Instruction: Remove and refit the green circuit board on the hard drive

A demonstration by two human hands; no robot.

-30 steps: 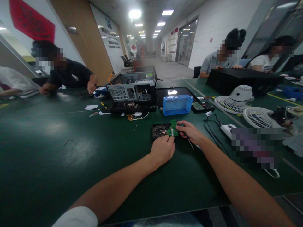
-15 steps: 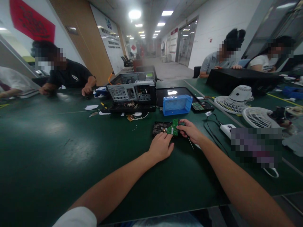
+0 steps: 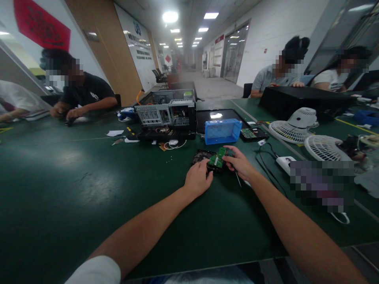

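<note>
A dark hard drive (image 3: 199, 156) lies on the green table in front of me, with a green circuit board (image 3: 217, 158) over its right part. My left hand (image 3: 199, 176) grips the near side of the drive, fingers on its edge. Thumb and fingers of my right hand (image 3: 239, 163) pinch the board's right end, which looks tilted against the drive. A thin metal shaft, like a screwdriver (image 3: 238, 180), sticks out below my right palm; its handle is hidden by the hand.
Behind the drive stands a blue plastic bin (image 3: 222, 132), with an opened computer case (image 3: 166, 114) to its left. Tiny white bits (image 3: 169, 159) lie left of the drive. To the right are a power strip (image 3: 286, 163) with cables and white fans (image 3: 291, 126). Co-workers sit across the table.
The circuit board has turned and tilted relative to the drive. My left hand has shifted slightly left along the drive's edge. A co-worker's hand at left has moved leftward.
</note>
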